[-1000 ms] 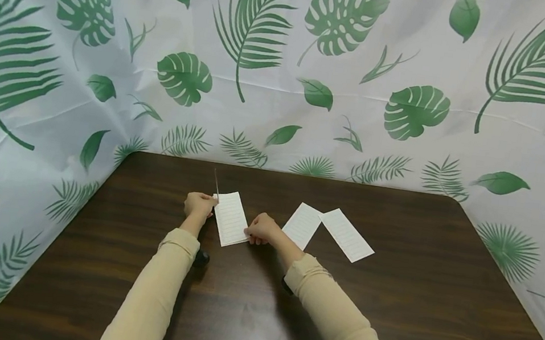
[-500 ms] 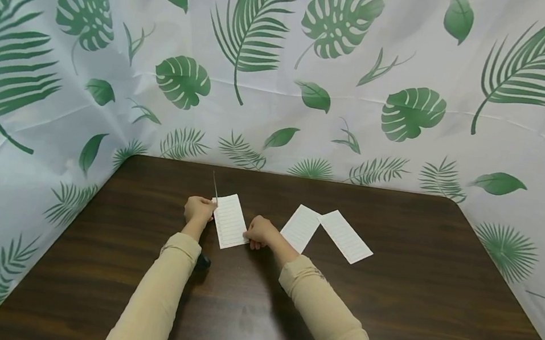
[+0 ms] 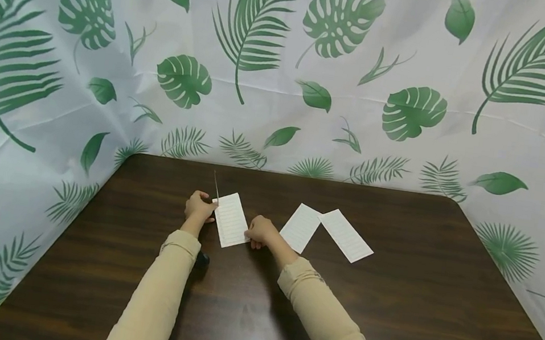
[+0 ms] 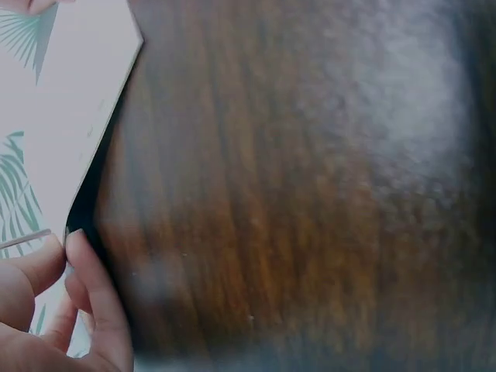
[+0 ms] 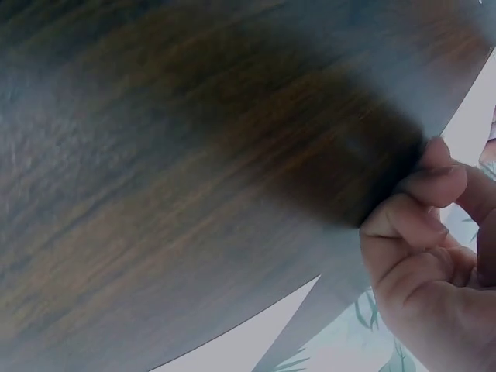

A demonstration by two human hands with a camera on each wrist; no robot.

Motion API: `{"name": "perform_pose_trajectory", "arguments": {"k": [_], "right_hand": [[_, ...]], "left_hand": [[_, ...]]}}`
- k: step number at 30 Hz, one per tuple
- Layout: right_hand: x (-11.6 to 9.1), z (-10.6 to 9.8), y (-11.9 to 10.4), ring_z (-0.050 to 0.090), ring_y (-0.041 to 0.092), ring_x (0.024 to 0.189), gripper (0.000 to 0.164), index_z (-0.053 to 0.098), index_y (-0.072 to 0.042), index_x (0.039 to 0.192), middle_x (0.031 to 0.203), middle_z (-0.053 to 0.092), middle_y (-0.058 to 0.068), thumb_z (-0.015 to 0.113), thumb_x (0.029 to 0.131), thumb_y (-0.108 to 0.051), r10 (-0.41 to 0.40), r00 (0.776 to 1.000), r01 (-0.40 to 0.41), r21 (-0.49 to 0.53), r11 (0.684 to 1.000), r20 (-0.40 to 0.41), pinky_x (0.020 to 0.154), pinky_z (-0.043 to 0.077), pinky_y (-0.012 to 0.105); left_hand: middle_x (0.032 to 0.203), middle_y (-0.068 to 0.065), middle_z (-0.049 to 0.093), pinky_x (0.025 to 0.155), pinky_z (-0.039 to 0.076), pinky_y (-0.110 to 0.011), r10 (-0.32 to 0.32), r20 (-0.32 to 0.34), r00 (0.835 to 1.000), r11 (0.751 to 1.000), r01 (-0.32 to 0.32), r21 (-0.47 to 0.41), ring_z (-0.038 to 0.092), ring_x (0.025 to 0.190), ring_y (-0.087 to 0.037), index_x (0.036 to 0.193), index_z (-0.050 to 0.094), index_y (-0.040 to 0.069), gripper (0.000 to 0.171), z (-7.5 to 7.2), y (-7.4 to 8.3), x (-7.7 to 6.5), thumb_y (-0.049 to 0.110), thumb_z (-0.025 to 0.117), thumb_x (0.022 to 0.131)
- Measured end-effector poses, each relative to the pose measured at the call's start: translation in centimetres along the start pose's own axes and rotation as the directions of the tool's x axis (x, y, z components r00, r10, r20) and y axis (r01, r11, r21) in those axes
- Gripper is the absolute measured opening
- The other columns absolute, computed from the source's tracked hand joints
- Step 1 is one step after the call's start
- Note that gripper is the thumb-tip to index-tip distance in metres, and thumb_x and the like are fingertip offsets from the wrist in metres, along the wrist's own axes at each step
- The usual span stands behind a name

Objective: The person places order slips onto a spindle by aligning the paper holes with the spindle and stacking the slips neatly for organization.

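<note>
Evidently leftmost sheet [image 3: 232, 221], fingers [image 4: 101, 302] at opposite edges, roomy tabletop [image 3: 440, 307] rightward.

Dark wood-grain table [image 3: 419, 315], printed white sheet [image 3: 302, 227], second sheet [image 3: 347, 236] meeting its corner

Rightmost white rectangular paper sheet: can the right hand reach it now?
Probably yes, once the right hand releases its pinched white paper sheet; only the flat middle white paper sheet lies between.

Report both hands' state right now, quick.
Left hand: pinching the white rectangular printed paper by its left edge.
Right hand: pinching the same paper's right edge.
</note>
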State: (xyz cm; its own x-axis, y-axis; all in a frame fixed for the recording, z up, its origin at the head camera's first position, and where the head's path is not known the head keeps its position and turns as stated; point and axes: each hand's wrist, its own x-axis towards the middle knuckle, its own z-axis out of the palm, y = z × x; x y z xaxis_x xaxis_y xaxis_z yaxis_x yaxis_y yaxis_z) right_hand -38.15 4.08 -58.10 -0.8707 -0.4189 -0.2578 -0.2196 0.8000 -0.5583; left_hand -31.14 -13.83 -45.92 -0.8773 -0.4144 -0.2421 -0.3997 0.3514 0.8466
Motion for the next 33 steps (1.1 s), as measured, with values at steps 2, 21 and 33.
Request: {"name": "perform_pose_trajectory", "arguments": {"k": [2, 21, 33], "right_hand": [[-1.9, -1.2, -2.0, 0.059, 0.016, 0.041, 0.030, 0.064, -0.009, 0.060, 0.050, 0.064, 0.002, 0.056, 0.087, -0.019, 0.028, 1.000, -0.028, -0.001, 1.000, 0.009, 0.039, 0.049, 0.027], [-9.1, -5.7, -6.8, 0.055, 0.012, 0.043, 0.022, 0.049, -0.001, 0.085, 0.059, 0.064, 0.011, 0.070, 0.078, -0.003, -0.010, 0.996, -0.017, 0.298, 0.954, 0.086, 0.040, 0.042, 0.021], [-1.4, -0.5, 1.2, 0.062, 0.017, 0.046, 0.038, 0.047, -0.005, 0.087, 0.057, 0.065, 0.007, 0.080, 0.073, -0.016, -0.059, 0.998, 0.052, 0.357, 0.933, 0.008, 0.040, 0.050, 0.027]], "left_hand": [[0.133, -0.026, 0.037, 0.041, 0.048, -0.012, -0.003, 0.034, 0.999, 1.000, 0.003, 0.001, 0.048, 0.108, -0.040, 0.121, 0.051, 0.004, 0.034, -0.1, 0.0, 0.1, 0.012, 0.061, 0.090], [0.137, -0.025, 0.033, 0.040, 0.047, -0.010, -0.026, 0.060, 0.998, 1.000, 0.026, 0.008, 0.046, 0.113, -0.042, 0.123, 0.056, 0.006, 0.030, -0.2, -0.2, 0.2, 0.016, 0.056, 0.094], [0.132, -0.026, 0.038, 0.040, 0.046, -0.009, 0.011, 0.039, 0.999, 0.997, -0.014, 0.075, 0.051, 0.105, -0.039, 0.121, 0.056, 0.005, 0.029, -0.1, -0.1, -0.2, 0.015, 0.055, 0.094]]}}
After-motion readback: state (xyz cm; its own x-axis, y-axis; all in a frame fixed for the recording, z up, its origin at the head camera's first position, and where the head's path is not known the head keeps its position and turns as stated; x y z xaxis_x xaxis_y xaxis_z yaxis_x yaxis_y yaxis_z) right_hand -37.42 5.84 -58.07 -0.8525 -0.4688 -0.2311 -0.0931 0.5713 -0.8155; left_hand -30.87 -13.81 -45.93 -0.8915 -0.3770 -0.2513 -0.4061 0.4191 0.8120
